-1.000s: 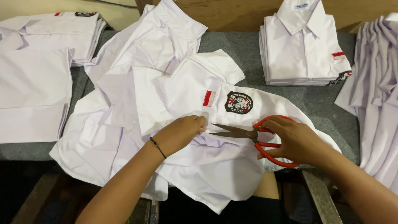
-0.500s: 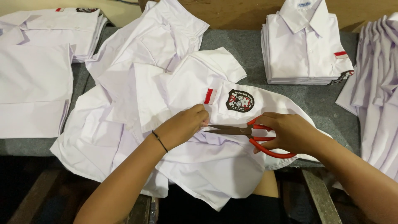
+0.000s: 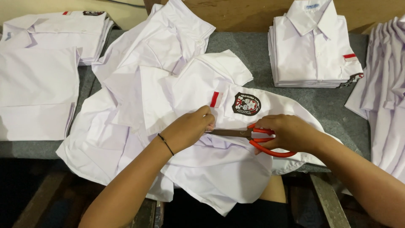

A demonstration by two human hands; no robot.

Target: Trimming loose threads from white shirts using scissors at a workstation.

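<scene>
Shirt [image 3: 198,88] edge at scissors [image 3: 253,136]

right hand [image 3: 289,134]: drawn in toward left hand [image 3: 190,130], now just below the black crest badge [image 3: 246,104] | red-handled scissors [image 3: 253,136]: carried left with it, blade tips now at the left fingertips, blades closer together | left hand: fingers curled tighter, pinching the white shirt [image 3: 211,177] at the blade tips

Bare forearms, a thin black band [image 3: 166,144] around the left wrist
</scene>
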